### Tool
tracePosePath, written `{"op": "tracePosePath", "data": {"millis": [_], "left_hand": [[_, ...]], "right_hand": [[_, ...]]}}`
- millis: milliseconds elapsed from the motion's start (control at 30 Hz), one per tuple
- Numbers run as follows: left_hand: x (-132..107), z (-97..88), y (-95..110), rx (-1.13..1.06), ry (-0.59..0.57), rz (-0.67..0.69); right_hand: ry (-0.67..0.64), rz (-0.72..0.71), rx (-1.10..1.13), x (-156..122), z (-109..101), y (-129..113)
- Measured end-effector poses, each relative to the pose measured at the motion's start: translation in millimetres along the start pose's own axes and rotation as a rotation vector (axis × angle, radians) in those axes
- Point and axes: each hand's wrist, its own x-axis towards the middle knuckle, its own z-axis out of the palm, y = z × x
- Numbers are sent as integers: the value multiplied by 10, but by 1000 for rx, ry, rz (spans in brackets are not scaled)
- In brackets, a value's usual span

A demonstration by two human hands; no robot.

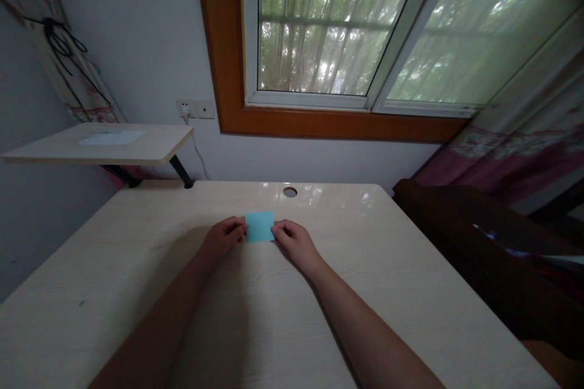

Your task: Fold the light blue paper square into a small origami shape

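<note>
Spanning the near part of a pale desk [374, 292]: two bare forearms, left one [159, 316] and right one [360, 322], converging toward the middle. Beyond them, a blue paper square [260, 227] between the hands. Left hand [225, 236]: thumb and fingers drawn together, pinching the left edge. Right hand [294, 240]: thumb and fingertip narrowed on the right edge, near the lower corner. Cannot tell whether the underside touches the desk.

Risks, my judgement: uneven pull, with the right grip set low, could skew or tear the sheet; pushing inward could buckle it. Fingertips cover little of the edges, so a loosened pinch might let one side slip. A hard press could leave an unwanted crease.

Just past the paper, a round hole [290, 192] in the desk; a dropped sheet could lodge over it. Farther, a window [323, 24]; glare off the glossy desktop might blur edge alignment.
</note>
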Motion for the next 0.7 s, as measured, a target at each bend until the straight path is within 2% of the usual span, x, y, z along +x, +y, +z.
{"op": "tracePosePath", "data": {"millis": [700], "left_hand": [[30, 16, -90, -47, 30, -26]], "right_hand": [[-27, -6, -4, 0, 1, 31]]}}
